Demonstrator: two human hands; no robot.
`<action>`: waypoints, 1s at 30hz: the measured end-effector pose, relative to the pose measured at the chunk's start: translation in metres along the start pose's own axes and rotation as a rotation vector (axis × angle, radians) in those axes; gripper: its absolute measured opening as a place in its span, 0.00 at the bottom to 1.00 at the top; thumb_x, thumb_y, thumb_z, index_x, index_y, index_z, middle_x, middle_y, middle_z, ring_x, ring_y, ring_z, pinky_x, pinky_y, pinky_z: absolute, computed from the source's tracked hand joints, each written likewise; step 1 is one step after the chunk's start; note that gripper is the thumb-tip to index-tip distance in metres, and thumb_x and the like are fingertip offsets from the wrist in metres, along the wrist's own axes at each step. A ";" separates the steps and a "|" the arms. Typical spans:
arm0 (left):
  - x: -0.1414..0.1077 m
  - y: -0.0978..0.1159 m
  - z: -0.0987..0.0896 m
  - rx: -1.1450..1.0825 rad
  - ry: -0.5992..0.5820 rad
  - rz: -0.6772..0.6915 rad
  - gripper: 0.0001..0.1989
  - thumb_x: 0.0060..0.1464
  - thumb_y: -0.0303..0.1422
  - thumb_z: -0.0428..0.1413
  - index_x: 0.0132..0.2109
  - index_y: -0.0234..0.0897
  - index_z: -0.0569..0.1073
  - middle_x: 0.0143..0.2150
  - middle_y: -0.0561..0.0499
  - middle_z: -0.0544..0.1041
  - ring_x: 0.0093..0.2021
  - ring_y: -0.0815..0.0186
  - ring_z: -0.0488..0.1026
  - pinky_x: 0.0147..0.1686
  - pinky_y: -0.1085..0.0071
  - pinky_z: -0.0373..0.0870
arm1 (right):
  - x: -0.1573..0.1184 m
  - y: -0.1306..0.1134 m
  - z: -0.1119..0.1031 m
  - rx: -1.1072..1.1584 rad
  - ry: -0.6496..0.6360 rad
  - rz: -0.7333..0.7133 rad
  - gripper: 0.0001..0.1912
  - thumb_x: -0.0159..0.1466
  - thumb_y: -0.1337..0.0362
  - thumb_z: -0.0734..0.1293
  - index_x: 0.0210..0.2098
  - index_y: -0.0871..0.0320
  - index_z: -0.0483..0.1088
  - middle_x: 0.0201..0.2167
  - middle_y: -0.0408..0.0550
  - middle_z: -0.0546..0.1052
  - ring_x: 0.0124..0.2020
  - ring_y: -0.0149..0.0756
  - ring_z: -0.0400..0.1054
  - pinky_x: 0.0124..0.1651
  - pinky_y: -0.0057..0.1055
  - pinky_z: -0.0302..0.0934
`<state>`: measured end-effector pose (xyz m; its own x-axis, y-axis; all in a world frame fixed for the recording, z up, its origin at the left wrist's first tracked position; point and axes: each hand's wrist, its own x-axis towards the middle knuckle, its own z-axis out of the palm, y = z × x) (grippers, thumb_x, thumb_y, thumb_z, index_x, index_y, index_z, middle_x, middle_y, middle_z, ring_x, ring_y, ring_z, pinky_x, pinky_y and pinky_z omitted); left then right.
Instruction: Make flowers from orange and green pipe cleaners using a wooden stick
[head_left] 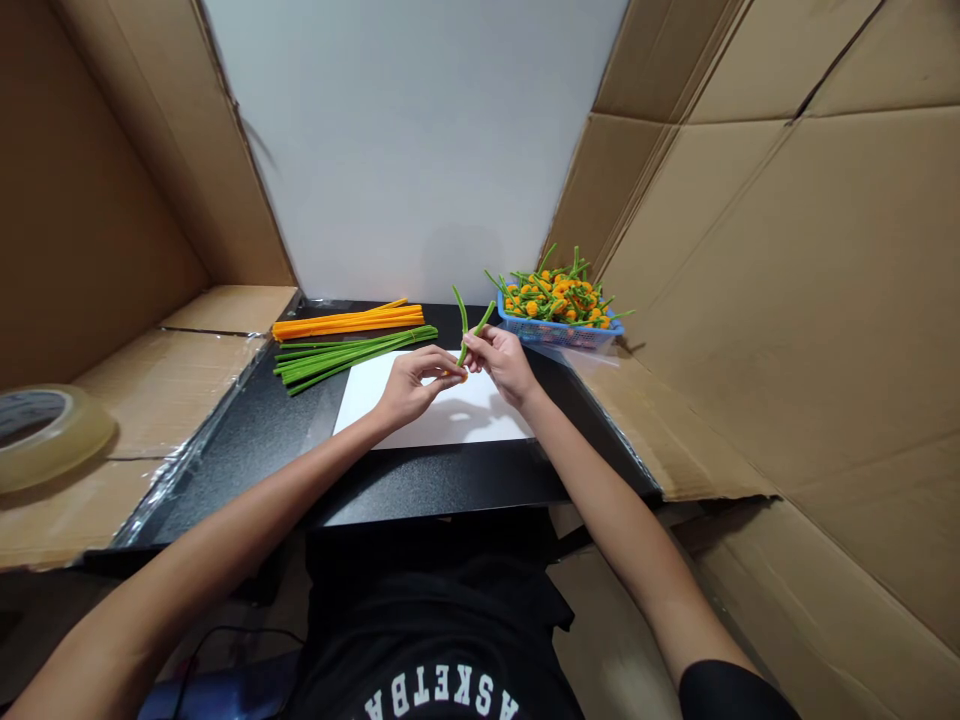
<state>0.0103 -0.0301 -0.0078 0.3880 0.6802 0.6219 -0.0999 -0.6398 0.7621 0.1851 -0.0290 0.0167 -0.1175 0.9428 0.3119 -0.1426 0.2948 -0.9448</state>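
Observation:
Over a white sheet, both hands meet at a small piece made of green stems and a bit of orange. The two green ends point upward in a V. My left hand pinches the orange part at the bottom, which is mostly hidden by the fingertips. My right hand has its fingers closed on the green stems just above. Behind my left hand lie a bundle of green pipe cleaners and a bundle of orange ones.
At the back right of the black table, a blue basket holds many orange-and-green pieces. A roll of clear tape lies on cardboard at the far left. Cardboard walls stand on both sides.

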 end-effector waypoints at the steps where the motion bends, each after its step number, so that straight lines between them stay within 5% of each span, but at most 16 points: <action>1: 0.000 0.000 0.000 -0.007 0.002 -0.005 0.09 0.53 0.39 0.65 0.36 0.38 0.82 0.38 0.46 0.79 0.41 0.63 0.77 0.42 0.65 0.78 | 0.000 0.000 0.000 0.002 -0.001 -0.004 0.22 0.52 0.47 0.75 0.30 0.58 0.69 0.19 0.39 0.73 0.19 0.25 0.63 0.25 0.25 0.59; 10: -0.003 -0.005 0.004 -0.149 0.059 -0.108 0.14 0.55 0.41 0.63 0.43 0.35 0.80 0.45 0.43 0.81 0.44 0.62 0.79 0.48 0.64 0.76 | 0.001 0.001 -0.002 -0.007 0.084 -0.034 0.22 0.54 0.46 0.74 0.30 0.57 0.67 0.20 0.39 0.73 0.20 0.26 0.64 0.25 0.25 0.58; 19: -0.003 0.000 0.008 -0.162 0.198 -0.185 0.16 0.48 0.41 0.68 0.39 0.33 0.82 0.43 0.41 0.83 0.41 0.59 0.81 0.46 0.61 0.79 | 0.000 0.004 0.002 -0.034 0.119 -0.098 0.22 0.55 0.45 0.73 0.31 0.56 0.65 0.20 0.39 0.73 0.20 0.27 0.64 0.25 0.26 0.59; 30: 0.001 -0.006 0.004 -0.308 0.121 -0.247 0.26 0.47 0.42 0.69 0.51 0.35 0.77 0.44 0.43 0.82 0.45 0.59 0.80 0.48 0.61 0.77 | 0.000 0.001 0.002 -0.005 0.127 -0.098 0.21 0.55 0.47 0.73 0.32 0.55 0.64 0.20 0.38 0.71 0.20 0.28 0.64 0.26 0.27 0.58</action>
<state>0.0147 -0.0266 -0.0123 0.3260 0.8490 0.4158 -0.2937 -0.3271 0.8982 0.1827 -0.0295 0.0159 0.0224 0.9214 0.3879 -0.1423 0.3870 -0.9110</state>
